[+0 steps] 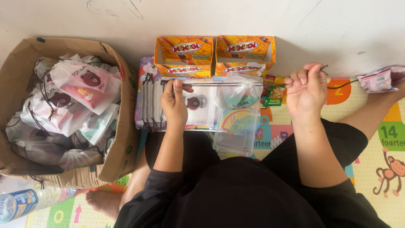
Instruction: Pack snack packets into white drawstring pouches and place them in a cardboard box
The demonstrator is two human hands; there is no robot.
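My left hand (pixel 174 101) grips the left side of a clear drawstring pouch (pixel 211 103) printed with a brown bear, held above my lap. My right hand (pixel 307 89) is closed on the dark drawstring cord (pixel 270 84), which runs taut from the gathered mouth of the pouch out to the right. Small snack packets show through the plastic of the pouch. Under the pouch lies a clear plastic tray (pixel 234 141) with a rainbow print beneath it.
A cardboard box (pixel 122 126) at the left holds several filled drawstring pouches. Two orange snack cartons (pixel 183 57) (pixel 244 52) stand against the wall. A stack of flat pouches (pixel 147 101) lies on a colourful play mat (pixel 390 135). A plastic bottle (pixel 25 202) lies bottom left. A pink packet (pixel 379 79) is at the right.
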